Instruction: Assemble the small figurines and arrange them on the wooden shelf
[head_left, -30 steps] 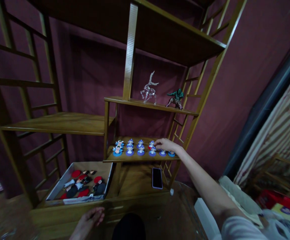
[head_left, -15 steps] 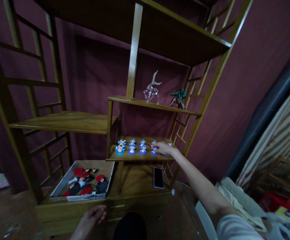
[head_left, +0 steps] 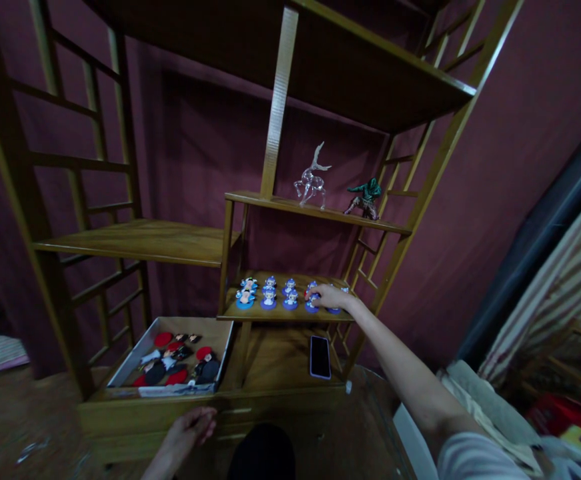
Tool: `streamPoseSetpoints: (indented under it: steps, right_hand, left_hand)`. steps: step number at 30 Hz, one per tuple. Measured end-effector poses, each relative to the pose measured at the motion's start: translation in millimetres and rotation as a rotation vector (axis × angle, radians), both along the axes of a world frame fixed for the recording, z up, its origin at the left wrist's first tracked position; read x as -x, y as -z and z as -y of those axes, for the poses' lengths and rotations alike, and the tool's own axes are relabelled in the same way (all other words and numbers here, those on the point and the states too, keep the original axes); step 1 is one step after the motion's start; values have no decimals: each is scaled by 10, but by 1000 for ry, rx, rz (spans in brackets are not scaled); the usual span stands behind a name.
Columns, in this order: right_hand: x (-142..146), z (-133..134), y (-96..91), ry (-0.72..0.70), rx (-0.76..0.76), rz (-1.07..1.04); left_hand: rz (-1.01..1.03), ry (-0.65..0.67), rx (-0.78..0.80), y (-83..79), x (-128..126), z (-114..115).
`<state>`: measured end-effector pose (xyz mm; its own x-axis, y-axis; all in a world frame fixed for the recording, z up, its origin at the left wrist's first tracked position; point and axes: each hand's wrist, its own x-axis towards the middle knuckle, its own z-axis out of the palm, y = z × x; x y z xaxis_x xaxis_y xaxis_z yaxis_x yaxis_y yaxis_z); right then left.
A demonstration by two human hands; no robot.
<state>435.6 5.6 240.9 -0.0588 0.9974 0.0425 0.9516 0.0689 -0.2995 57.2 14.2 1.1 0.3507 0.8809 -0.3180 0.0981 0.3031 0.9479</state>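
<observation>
My right hand (head_left: pixel 331 297) reaches to the small lower shelf, its fingers pinched around a purple-and-white figurine (head_left: pixel 312 305) on a round base. A bit of red shows by the fingertips; the hand partly hides the figurines behind and beside it. To the left, similar purple figurines (head_left: pixel 269 299) stand in two rows, with blue-based figurines (head_left: pixel 245 299) at the row's left end. Low in front of the cabinet, my left hand (head_left: pixel 190 430) hangs with its fingers loosely curled in, and nothing shows in it.
An open box (head_left: pixel 120 377) of red and black figurines sits at lower left. A phone (head_left: pixel 319 357) lies beneath the figurine shelf. Above stand a clear deer ornament (head_left: pixel 312 181) and a green-cloaked figure (head_left: pixel 367 198). Wooden uprights (head_left: pixel 227 260) frame the shelves.
The view has shifted slightly, so the cabinet appears a little further right. My right hand stays at the same figurine, and my left hand has barely moved.
</observation>
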Motion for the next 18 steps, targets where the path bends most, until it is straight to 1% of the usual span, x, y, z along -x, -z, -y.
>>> streamPoseSetpoints:
  steps: [4,9,14,18]
  right_hand:
    - [16,-3,-9,-5,3,4]
    - [53,69,-70,-20,-10,-36]
    - [50,134,-191,24,-77,-158]
    - [94,150,-330,52,-176,-158]
  left_hand:
    - [-11,0,-13,-10,1,4]
    - [-2,15,-18,31,6,-15]
    - [6,0,-14,37,5,-4]
    - [-19,-3,-18,0,5,13]
